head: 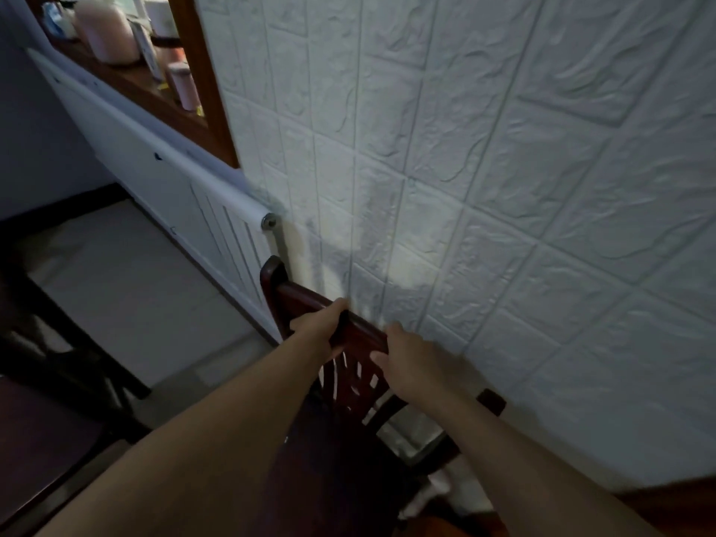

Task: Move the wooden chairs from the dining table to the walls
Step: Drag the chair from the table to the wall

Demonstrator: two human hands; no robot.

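A dark wooden chair stood with its back close against a white textured wall. The left hand and right hand both curled fingers around its top rail.

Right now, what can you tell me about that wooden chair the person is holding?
The wooden chair looks like dark reddish-brown polished wood. Its curved top rail runs beside the white textured wall, with vertical slats below and a dark seat toward the camera. The left hand and right hand both grip the top rail. Whether the back actually touches the wall cannot be told; its legs are hidden.
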